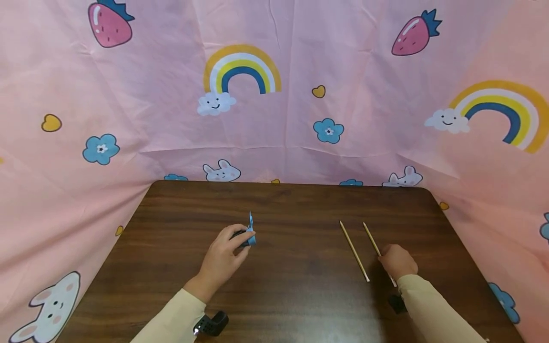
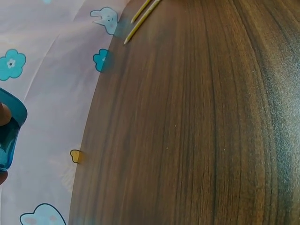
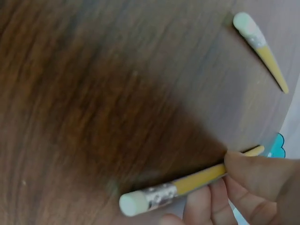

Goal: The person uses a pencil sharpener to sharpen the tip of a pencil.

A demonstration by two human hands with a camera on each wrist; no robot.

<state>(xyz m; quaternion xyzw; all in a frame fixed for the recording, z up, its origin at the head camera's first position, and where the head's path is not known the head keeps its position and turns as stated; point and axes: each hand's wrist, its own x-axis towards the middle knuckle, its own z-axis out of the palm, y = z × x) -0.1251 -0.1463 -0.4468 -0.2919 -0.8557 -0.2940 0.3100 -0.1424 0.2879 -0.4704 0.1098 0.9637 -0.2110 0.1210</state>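
Observation:
My left hand [image 1: 222,253] holds a small blue-and-black pencil sharpener [image 1: 251,240] above the left half of the table, its thin blue flap standing up. Only a see-through blue edge of the sharpener [image 2: 10,140] and bits of fingers show at the left side of the left wrist view. On the right, my right hand [image 1: 399,262] pinches a yellow pencil [image 3: 199,179] between thumb and fingers, with the pale eraser end pointing back toward me. A second yellow pencil [image 1: 354,252] lies on the table just left of that hand, its tip facing away.
The dark brown wooden table [image 1: 296,214] has rounded far corners. Behind and beside it hangs a pink cloth [image 1: 291,119] printed with rainbows, strawberries, flowers and rabbits. Both wrists carry a black strapped device [image 1: 214,324].

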